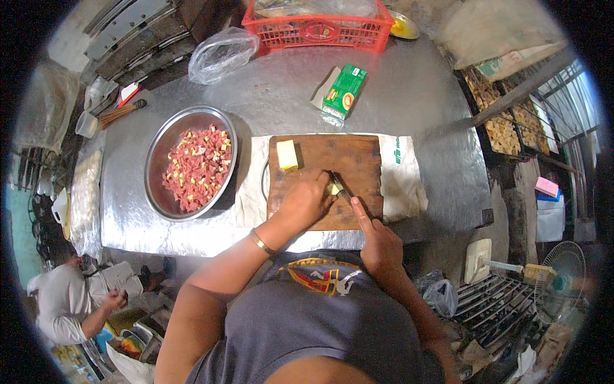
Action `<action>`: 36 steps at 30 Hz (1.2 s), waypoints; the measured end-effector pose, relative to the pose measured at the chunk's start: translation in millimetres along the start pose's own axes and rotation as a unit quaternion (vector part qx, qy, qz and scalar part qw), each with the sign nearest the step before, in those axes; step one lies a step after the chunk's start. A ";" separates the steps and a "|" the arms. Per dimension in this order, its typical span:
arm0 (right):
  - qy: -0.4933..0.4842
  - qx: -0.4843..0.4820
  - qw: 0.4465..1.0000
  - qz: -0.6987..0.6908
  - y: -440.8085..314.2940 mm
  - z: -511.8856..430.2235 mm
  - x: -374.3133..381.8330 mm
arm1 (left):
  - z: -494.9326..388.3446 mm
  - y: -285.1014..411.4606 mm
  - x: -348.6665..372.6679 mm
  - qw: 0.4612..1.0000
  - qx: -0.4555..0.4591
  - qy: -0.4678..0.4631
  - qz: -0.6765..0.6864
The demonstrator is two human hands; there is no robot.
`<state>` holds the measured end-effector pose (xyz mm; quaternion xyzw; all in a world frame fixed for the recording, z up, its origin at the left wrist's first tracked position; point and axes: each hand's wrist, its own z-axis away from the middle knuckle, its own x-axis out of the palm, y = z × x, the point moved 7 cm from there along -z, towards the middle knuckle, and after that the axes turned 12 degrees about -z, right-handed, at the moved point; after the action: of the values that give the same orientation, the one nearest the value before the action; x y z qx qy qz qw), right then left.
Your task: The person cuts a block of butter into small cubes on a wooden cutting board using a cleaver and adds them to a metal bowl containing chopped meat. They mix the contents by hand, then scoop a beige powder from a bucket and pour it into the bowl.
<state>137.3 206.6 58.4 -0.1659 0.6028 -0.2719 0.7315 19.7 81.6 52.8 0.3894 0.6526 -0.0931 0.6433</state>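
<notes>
My right hand [380, 244] grips a knife [341, 188] by its handle, with the index finger stretched along it. The blade lies at a pale yellow piece of butter or cheese [332, 188] on the wooden cutting board [325, 152]. My left hand [307, 198] holds that piece from the left, its fingers curled close to the blade and hiding part of it. A larger yellow block [287, 155] sits on the board's upper left. Left of the board, a round metal bowl [149, 165] contains many small reddish cubes mixed with yellow ones.
A white cloth or sack [407, 185] lies beneath the board on the metal table [283, 96]. Beyond are an open green carton [346, 91], a clear plastic bag [223, 55] and a red plastic crate [319, 33]. Another person [72, 302] sits at lower left; a fan [560, 282] stands right.
</notes>
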 end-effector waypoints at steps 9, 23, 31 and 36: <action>-0.021 0.013 1.000 -0.001 0.1 -6.9 -16.2 | 6.5 -7.0 -1.8 0.999 0.006 0.029 0.014; -0.029 0.000 0.999 0.029 -11.3 -0.9 -4.1 | 3.8 -6.1 4.9 1.000 0.008 0.026 -0.001; 0.010 -0.072 0.992 -0.106 10.5 -17.3 -15.4 | 12.4 -8.2 -1.4 0.999 0.014 0.032 0.015; -0.033 0.002 0.999 0.014 -8.3 0.3 -18.1 | 12.7 -9.9 -5.3 1.000 -0.006 0.015 0.001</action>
<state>133.6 210.7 77.5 -0.1651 0.5800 -0.2574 0.7551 22.5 64.9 51.8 0.3878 0.6622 -0.0829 0.6358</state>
